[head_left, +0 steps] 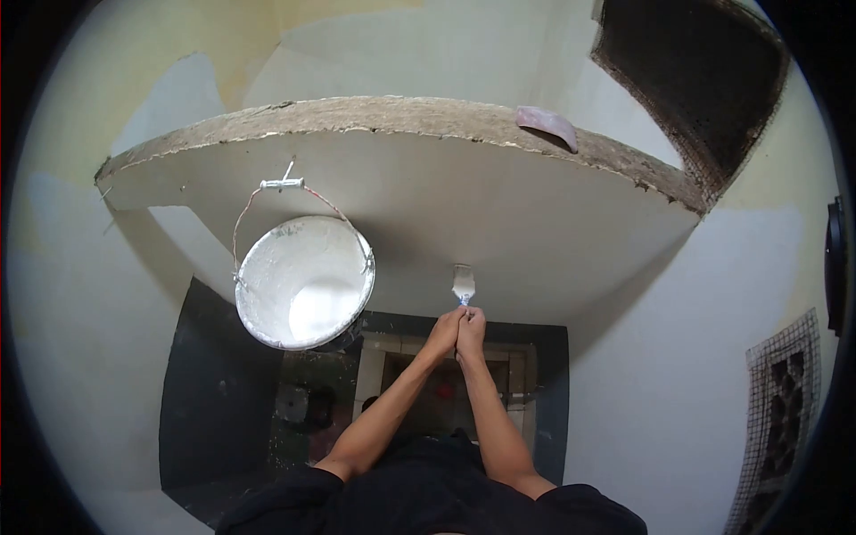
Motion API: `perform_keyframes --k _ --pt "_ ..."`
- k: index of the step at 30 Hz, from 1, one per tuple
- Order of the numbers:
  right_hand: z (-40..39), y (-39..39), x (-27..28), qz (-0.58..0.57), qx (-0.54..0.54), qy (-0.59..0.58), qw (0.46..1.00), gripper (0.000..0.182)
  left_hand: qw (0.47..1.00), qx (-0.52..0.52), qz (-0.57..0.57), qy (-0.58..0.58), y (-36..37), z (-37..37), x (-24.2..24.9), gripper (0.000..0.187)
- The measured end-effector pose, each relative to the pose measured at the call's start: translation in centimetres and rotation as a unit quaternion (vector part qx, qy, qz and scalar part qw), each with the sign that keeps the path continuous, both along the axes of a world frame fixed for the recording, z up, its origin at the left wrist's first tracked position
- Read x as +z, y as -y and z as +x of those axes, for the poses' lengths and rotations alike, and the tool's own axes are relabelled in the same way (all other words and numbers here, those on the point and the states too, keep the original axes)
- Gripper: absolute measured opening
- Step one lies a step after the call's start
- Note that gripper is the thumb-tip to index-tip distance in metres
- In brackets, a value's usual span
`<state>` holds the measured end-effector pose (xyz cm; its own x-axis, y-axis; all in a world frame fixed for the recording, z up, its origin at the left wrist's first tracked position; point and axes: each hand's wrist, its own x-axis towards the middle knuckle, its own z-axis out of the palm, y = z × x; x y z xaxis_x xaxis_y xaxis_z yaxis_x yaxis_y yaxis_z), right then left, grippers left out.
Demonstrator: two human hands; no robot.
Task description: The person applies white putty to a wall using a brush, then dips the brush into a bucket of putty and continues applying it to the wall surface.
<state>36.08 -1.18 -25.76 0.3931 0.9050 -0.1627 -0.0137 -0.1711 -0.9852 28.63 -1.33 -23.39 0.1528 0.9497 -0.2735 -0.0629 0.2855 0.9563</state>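
Observation:
A paintbrush (pixel 463 283) with white paint on its bristles points up against the pale wall (pixel 410 214). My left hand (pixel 443 333) and my right hand (pixel 471 330) are side by side and touching, both closed round the brush's handle, which they mostly hide. To the left a white bucket (pixel 259 259) hangs by its wire handle from a nail in the wall, with white paint (pixel 323 312) inside it.
Above the wall runs a rough ledge (pixel 392 116), with a curved pinkish piece (pixel 547 125) lying on it. A dark meshed opening (pixel 691 76) is at the upper right, a grille (pixel 785 401) at the lower right. Dark panels (pixel 214 392) surround the floor area below.

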Motion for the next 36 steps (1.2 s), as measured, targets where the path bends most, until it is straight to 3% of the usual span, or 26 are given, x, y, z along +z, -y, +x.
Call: perform_keyframes --k 5,8,11,14,17,23,26,29,32,36 --pt "0.7 -1.9 3.7 0.099 0.008 0.044 0.994 0.022 0.995 -0.031 0.094 -0.025 -2.0 0.0 4.2 0.047" --pt "1.1 -1.8 9.4 0.129 0.026 0.022 0.991 0.024 0.990 -0.028 0.140 -0.004 -2.2 0.3 7.9 0.044" --pt "1.2 -0.5 13.5 0.194 0.052 -0.017 0.979 0.026 0.987 -0.010 0.143 0.068 -0.3 0.6 13.0 0.042" --pt "1.1 -0.5 14.0 0.256 0.050 0.002 0.966 0.026 0.977 -0.008 0.188 0.099 0.4 0.7 14.3 0.041" --pt "1.0 -1.8 10.1 0.228 0.037 0.006 0.973 0.026 0.979 0.034 0.188 0.066 -0.8 1.2 10.5 0.048" --pt "0.9 -1.4 -0.7 0.085 0.021 0.011 0.996 0.023 0.996 0.069 0.060 -0.015 -0.9 1.4 -0.7 0.046" --pt "0.8 -0.5 -3.1 0.030 0.008 0.017 0.999 0.021 0.998 0.062 -0.002 0.003 -0.1 1.2 -3.1 0.043" --pt "0.6 -0.4 -4.6 -0.033 -0.004 -0.004 0.999 0.021 0.993 0.082 -0.061 0.067 0.9 1.5 -2.7 0.044" --pt "0.6 0.1 -4.6 -0.045 -0.009 -0.005 0.999 0.023 0.990 0.055 -0.121 0.043 0.8 1.2 -3.1 0.043" --pt "1.2 -1.7 -2.0 0.049 0.008 0.044 0.998 0.025 0.998 0.045 0.002 0.044 -0.9 1.4 -1.0 0.041"
